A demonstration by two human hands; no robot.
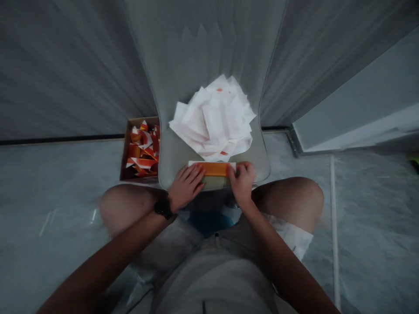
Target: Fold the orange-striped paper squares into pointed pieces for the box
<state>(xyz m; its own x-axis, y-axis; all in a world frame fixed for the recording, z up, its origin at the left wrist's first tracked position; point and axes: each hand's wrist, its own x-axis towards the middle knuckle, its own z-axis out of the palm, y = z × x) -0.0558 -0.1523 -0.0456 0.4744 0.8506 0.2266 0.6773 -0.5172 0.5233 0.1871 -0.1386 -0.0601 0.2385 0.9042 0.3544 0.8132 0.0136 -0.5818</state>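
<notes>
An orange and white folded paper strip [213, 168] lies on the front edge of a grey chair seat [262, 157]. My left hand [186, 185] rests on the strip's left end, fingers stretched flat on it. My right hand [242, 181] presses on the strip's right end with its fingers curled down. Behind the strip sits a loose pile of white paper sheets [214, 117], some with orange marks.
A brown cardboard box [126, 150] with several folded orange and white paper pieces [144, 150] stands on the floor left of the chair. My bare knees flank the seat. A grey wall and a curtain rise behind. A thin white rod [334, 226] lies on the floor at right.
</notes>
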